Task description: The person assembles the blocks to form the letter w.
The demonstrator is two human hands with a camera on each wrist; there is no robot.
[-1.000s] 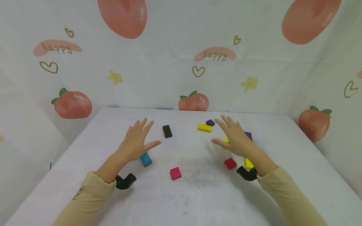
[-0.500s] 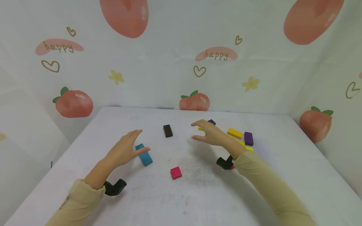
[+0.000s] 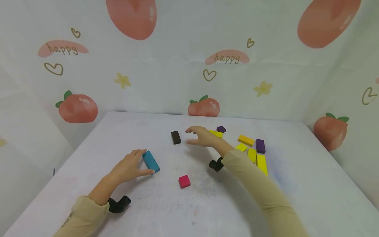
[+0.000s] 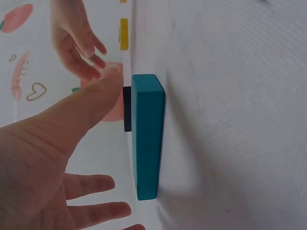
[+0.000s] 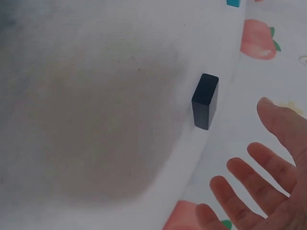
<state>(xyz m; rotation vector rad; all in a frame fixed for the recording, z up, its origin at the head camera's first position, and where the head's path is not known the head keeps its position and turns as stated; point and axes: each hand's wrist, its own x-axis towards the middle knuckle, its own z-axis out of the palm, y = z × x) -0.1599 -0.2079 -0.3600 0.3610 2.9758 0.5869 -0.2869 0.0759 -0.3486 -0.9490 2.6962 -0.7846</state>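
Note:
A blue rectangular block [image 3: 151, 162] lies on the table at the left, and my left hand [image 3: 127, 167] hovers beside it. Thumb and fingers are spread around the block's near and far ends; in the left wrist view a gap shows between them and the block [image 4: 147, 139]. Right of centre, my right hand [image 3: 202, 136] hangs above the table with its fingers apart, holding nothing. A dark rectangular block [image 3: 176, 137] lies just left of its fingertips, and in the right wrist view this dark block [image 5: 205, 101] stands clear of the fingers.
A pinkish-red square block [image 3: 184, 181] lies at the front middle. On the right are several yellow blocks [image 3: 262, 164], an orange-yellow block [image 3: 246, 140], a purple block [image 3: 260, 145] and a small purple piece [image 3: 221, 129]. A printed curtain [image 3: 165, 65] hangs behind the table.
My right hand has moved left from above the yellow blocks toward the dark block. My left hand has lowered and come down beside the blue block.

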